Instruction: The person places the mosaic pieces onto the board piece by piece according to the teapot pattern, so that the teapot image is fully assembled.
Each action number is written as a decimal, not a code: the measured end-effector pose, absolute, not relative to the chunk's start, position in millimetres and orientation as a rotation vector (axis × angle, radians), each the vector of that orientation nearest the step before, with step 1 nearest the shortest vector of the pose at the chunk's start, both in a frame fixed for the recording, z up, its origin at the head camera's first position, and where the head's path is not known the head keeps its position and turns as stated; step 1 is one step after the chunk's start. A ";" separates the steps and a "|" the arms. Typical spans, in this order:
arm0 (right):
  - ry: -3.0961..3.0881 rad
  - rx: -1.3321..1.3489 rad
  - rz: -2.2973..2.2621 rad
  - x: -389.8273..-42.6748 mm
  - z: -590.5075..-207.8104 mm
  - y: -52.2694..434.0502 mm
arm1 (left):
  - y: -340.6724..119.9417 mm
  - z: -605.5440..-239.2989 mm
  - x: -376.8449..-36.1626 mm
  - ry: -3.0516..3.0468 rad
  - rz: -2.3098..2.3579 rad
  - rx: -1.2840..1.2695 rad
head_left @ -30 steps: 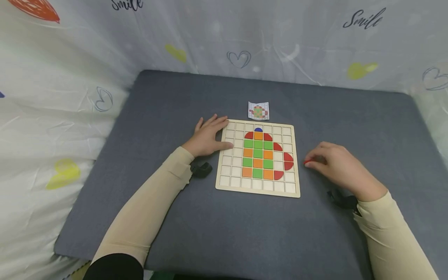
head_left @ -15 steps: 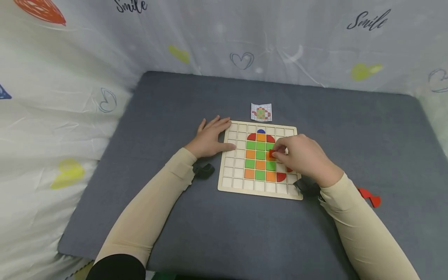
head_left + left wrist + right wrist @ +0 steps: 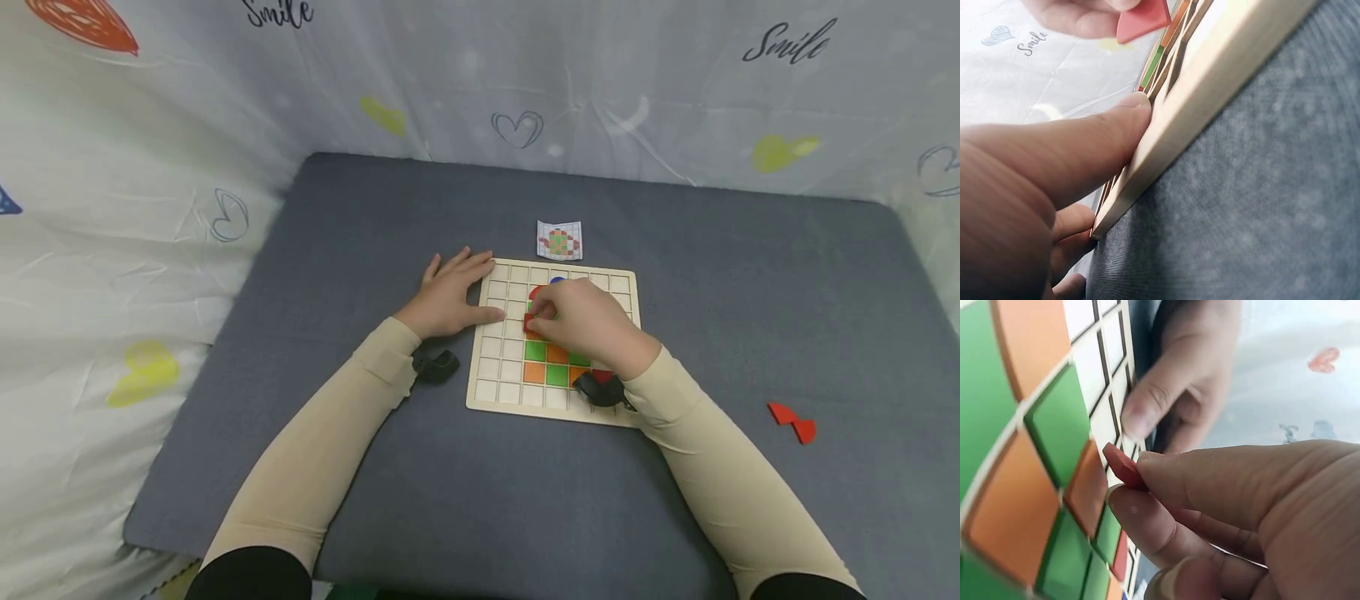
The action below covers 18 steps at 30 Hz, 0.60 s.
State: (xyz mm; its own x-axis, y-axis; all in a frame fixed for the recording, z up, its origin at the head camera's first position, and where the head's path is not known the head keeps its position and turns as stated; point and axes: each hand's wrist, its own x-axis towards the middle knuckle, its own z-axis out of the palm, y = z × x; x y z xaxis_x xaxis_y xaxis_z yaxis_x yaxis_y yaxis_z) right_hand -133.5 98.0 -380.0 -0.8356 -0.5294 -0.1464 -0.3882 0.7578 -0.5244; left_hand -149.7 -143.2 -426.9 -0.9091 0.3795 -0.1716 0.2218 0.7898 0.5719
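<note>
My right hand (image 3: 585,325) pinches a red tile (image 3: 529,324) between thumb and fingers, held over the left part of the wooden grid board (image 3: 487,391). The right wrist view gives a close look at this red tile (image 3: 1124,469), tilted just above the green and orange squares. At the board's left edge rests my left hand (image 3: 450,300), fingers spread at the upper corner and thumb on the rim. The left wrist view has that thumb (image 3: 1116,125) on the pale wooden edge (image 3: 1166,147). Part of the coloured pattern is hidden under my right hand.
A small printed card (image 3: 559,241) with a coloured pattern lies beyond the board. Two red curved pieces (image 3: 806,431) lie on the grey table (image 3: 750,292) to the right. A patterned curtain (image 3: 637,83) hangs behind and at the sides.
My right hand has carried the red tile leftward from the table right of the board to over the board's left part. My left hand stays on the board's edge.
</note>
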 end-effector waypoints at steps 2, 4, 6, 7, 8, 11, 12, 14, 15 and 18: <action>2.655 -0.708 -0.719 -134.0 -380.9 92.0 | -143.8 -426.7 -149.7 2.706 0.811 0.469; 2.646 -0.703 -0.727 -134.1 -382.3 87.3 | -144.1 -427.1 -150.0 2.711 0.803 0.471; 2.640 -0.702 -0.734 -134.2 -384.0 84.0 | -144.1 -427.7 -150.2 2.715 0.798 0.472; 2.634 -0.711 -0.739 -134.2 -385.2 82.8 | -144.0 -428.0 -150.2 2.716 0.797 0.471; 2.630 -0.715 -0.743 -134.1 -385.9 81.7 | -143.9 -428.4 -150.6 2.718 0.795 0.471; 2.607 -0.724 -0.743 -133.3 -387.3 79.4 | -143.8 -429.6 -151.2 2.719 0.791 0.471; 2.600 -0.725 -0.741 -133.0 -387.4 78.8 | -143.7 -429.9 -151.4 2.720 0.789 0.471; 2.596 -0.720 -0.728 -132.4 -387.4 77.5 | -143.7 -430.5 -151.9 2.723 0.784 0.471; 2.597 -0.721 -0.720 -132.3 -387.7 77.2 | -143.7 -430.7 -152.0 2.724 0.782 0.471; 2.601 -0.728 -0.715 -132.2 -388.8 76.2 | -143.8 -431.2 -152.1 2.727 0.778 0.470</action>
State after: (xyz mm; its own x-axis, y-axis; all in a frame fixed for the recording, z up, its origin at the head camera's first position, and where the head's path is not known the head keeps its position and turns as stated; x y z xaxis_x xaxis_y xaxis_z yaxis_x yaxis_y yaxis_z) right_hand -132.2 76.2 -388.8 -0.8084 -0.5577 -0.1882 -0.3832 0.7414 -0.5508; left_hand -152.1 -143.8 -431.2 -0.9119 0.3762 -0.1639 0.2330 0.8036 0.5477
